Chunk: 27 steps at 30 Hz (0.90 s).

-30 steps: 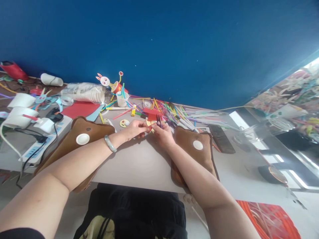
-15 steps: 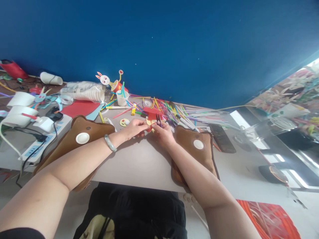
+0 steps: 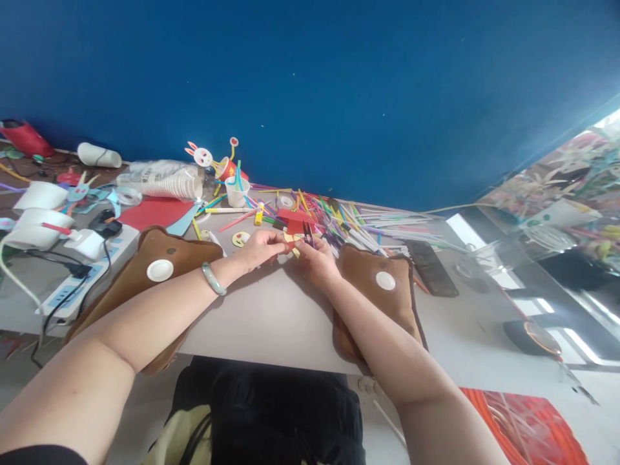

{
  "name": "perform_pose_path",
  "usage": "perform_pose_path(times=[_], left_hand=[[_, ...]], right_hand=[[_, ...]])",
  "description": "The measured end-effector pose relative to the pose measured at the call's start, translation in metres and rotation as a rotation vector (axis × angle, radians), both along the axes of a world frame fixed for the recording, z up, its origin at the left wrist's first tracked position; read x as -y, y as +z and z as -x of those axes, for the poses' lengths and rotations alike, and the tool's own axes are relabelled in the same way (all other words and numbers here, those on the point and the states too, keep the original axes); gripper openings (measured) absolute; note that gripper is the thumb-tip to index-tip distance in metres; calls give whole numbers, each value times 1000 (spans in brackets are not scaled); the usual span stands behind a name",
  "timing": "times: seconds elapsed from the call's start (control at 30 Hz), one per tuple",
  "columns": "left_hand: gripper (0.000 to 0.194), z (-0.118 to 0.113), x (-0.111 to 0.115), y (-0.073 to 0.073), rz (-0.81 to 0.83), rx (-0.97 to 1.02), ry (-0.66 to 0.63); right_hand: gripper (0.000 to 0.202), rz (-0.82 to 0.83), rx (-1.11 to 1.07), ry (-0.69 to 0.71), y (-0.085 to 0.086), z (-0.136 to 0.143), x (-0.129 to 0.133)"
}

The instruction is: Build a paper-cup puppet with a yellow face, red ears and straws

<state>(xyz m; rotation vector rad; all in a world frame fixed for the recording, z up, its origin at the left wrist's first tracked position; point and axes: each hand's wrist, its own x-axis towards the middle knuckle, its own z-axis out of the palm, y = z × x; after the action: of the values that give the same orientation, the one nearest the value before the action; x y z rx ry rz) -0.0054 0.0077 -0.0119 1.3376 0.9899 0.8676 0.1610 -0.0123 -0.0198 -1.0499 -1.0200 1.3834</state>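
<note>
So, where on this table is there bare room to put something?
Mainly the table patch nearer the wearer than the left hand and right hand, between the left cushion and right cushion. Another is to that cushion's right, nearer than the dark slab. It is crowded beyond the hands with coloured sticks, and at left around the power strip.

Left arm [image 3: 159,320] slants inward, forearm bare, and the right arm [image 3: 382,345] mirrors it from the other side! Out front, left hand [image 3: 264,250] and right hand [image 3: 318,261] sit close together, thumbs pressed in, fingers curled, each in a pinch.
</note>
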Motion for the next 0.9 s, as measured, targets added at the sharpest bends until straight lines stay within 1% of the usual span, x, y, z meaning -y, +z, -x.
perform_pose_path(times=[0.17,0.33,0.43,0.53,0.67,0.73,0.9], left_hand=[[10,-1,-1,3,53,109,83],[13,-2,-3,-1,44,192,127],[16,-2,-3,-4,27,236,128],[19,-3,-2,-3,15,256,111],[23,-4,3,2,-7,246,79],[24,-4,6,4,-22,225,85],[24,-5,6,1,-64,228,116]], right_hand=[[30,11,12,-1,-1,1,0],[32,17,20,50,-2,1,0],[31,14,30,100,-3,1,1],[31,18,20,125,-5,2,1],[34,13,-40,114,-5,4,1],[36,13,-51,111,-4,4,1],[37,24,-33,123,-4,5,2]])
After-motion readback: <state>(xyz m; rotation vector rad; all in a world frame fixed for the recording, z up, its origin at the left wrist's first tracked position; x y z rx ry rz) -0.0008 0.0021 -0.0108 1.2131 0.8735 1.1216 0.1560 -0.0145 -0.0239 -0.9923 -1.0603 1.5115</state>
